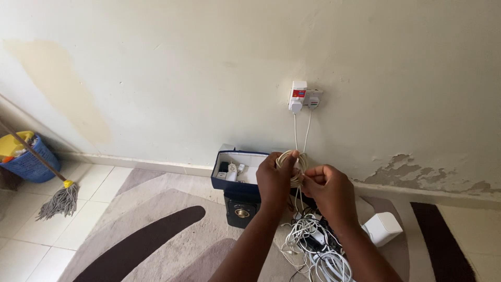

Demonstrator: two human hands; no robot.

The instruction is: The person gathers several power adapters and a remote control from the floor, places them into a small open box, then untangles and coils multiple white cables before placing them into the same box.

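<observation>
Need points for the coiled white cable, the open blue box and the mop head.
coiled white cable point(290, 159), head view, on the upper loop of the coil above the hands.
open blue box point(229, 183), head view, on its dark blue front wall.
mop head point(58, 202), head view, on the grey strands.

The wall socket point(305, 97) sits up on the wall point(182, 68), with two cables point(301, 130) dropping from it to the coiled cord point(290, 168) pinched between the left hand point(275, 178) and right hand point(327, 189), which are just in front of the wall. Left of the hands there's an open box point(236, 169) resting on top of a speaker point(241, 208), a tangle of cables point(313, 245) lies on the rug point(156, 230) below the hands, and a small cube-shaped device point(383, 227) sits right of that tangle. Way off to the left, a mop point(57, 201) lies on the floor tiles point(31, 245) with a basket point(26, 156) behind it by the wall.
</observation>
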